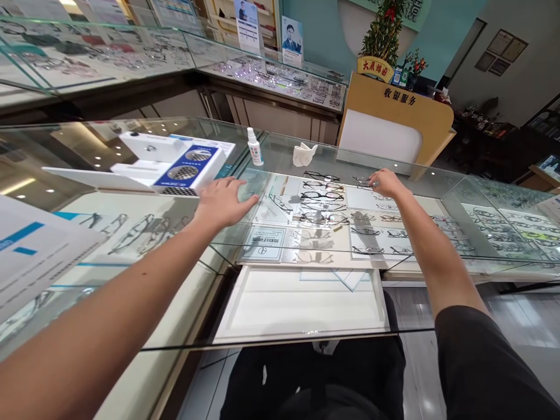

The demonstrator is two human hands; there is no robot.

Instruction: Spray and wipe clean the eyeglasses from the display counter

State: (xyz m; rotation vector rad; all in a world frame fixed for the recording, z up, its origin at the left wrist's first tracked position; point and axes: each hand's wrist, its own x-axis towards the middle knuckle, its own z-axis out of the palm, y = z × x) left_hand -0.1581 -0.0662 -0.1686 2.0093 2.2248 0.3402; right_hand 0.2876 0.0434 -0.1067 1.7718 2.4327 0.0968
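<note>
My right hand (387,182) reaches far forward over the glass counter, its fingers closed on a pair of eyeglasses (363,182) at the glass top. To its left a column of several eyeglasses (322,196) lies on the counter, dark frames among them. My left hand (222,201) holds nothing; its fingers are spread, thumb pointing right, low over the glass beside an open white and blue box (188,169). Beyond the hands stand a white spray bottle (254,148) and a crumpled white cloth (304,154).
Below the glass, an open white drawer (280,303) sticks out toward my lap, with cards at its back. A white printed sheet (39,251) lies at the left edge. Further glass showcases (280,79) and a yellow cashier desk (394,125) stand behind.
</note>
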